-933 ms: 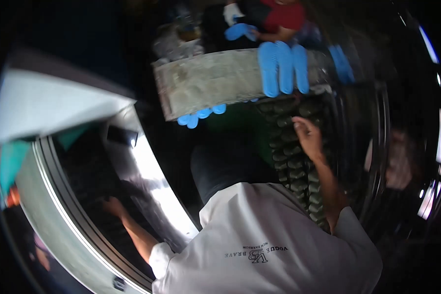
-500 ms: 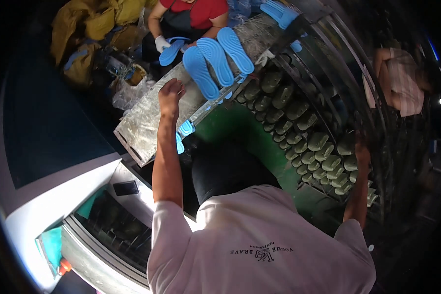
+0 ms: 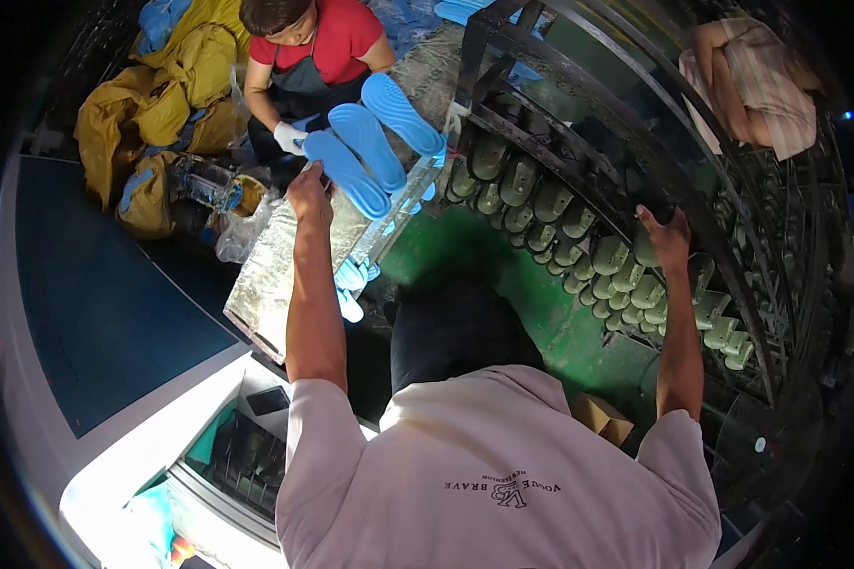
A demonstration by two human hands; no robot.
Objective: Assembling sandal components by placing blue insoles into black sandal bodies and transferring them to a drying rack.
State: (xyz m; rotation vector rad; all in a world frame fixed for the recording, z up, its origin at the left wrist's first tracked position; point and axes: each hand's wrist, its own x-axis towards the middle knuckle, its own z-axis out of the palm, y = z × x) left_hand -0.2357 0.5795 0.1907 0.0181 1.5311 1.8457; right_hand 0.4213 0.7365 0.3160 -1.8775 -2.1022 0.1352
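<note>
Three blue insoles [image 3: 365, 152] lie side by side on a silver foil-covered tray [image 3: 275, 275] in front of me. My left hand [image 3: 308, 194] reaches forward and its fingers close on the near end of the leftmost insole. My right hand [image 3: 666, 237] is stretched out to the right and grips a dark part on the curved rack of grey-green shoe moulds [image 3: 541, 213]. A seated person in a red top [image 3: 318, 43] faces me across the tray, with a white-gloved hand [image 3: 287, 137] close to the same insole.
Yellow sacks [image 3: 161, 104] are piled at the back left. A dark blue panel [image 3: 95, 303] and a white machine with a dark opening [image 3: 247, 455] are at lower left. Another person [image 3: 754, 85] stands at upper right. A cardboard box [image 3: 603, 417] sits on the green floor [image 3: 465, 247].
My left hand has come up from the machine opening at lower left to the blue insoles. My right hand has moved right along the mould rack. The view has swung.
</note>
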